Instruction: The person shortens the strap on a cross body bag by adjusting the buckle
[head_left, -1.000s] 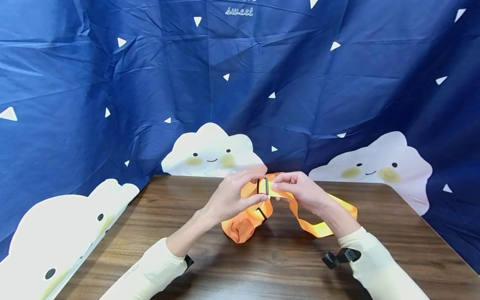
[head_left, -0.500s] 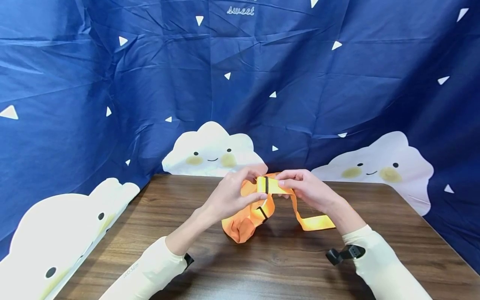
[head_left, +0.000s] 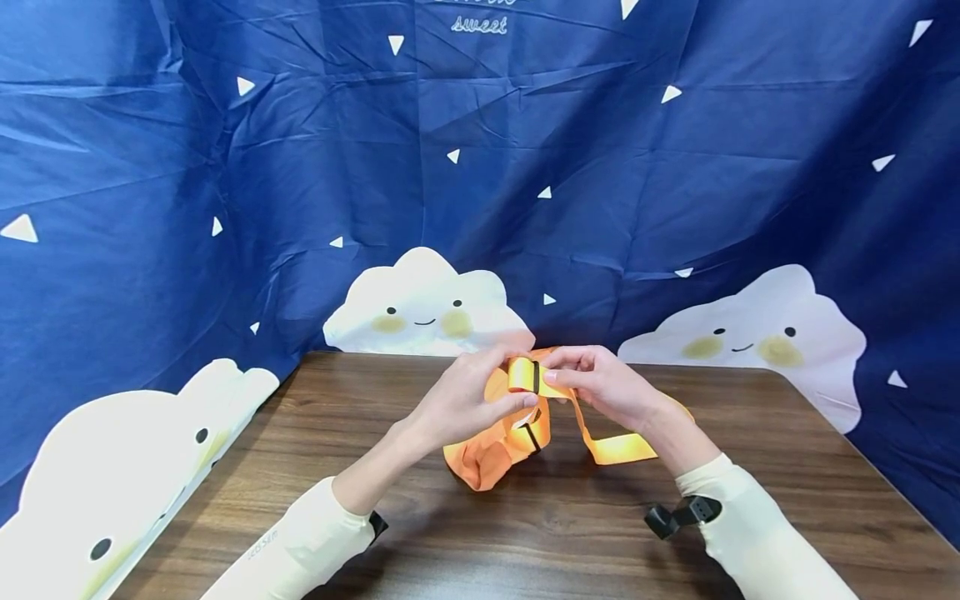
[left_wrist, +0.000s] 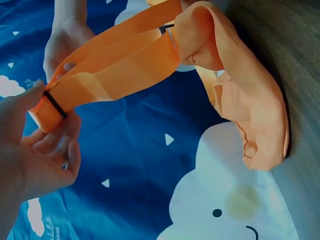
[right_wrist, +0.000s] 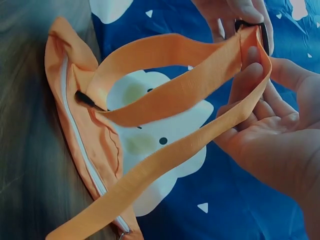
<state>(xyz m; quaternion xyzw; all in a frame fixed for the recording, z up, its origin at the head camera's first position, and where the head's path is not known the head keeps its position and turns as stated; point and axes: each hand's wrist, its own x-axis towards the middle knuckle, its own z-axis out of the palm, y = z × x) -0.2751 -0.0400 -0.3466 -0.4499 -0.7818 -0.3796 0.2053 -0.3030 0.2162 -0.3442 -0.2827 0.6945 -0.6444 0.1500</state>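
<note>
An orange waist bag with a white zipper lies on the table, its orange strap lifted off it. My left hand pinches a black slider buckle by its edges, between thumb and fingers. Through this buckle runs the strap, bulging in a small rounded loop on its left side. Just right of it my right hand pinches the strap, thumb on the near face. From there a loose length hangs down to the table. A second black buckle sits on the strap close to the bag.
The brown wooden table carries the bag near its far side. Behind it hangs a dark blue cloth with white clouds and small triangles. A black wrist camera is worn over the right sleeve.
The strap left of the buckle has gone from flat to a rounded loop. The loose length at right has drawn in toward the right forearm. Both hands stay nearly in place.
</note>
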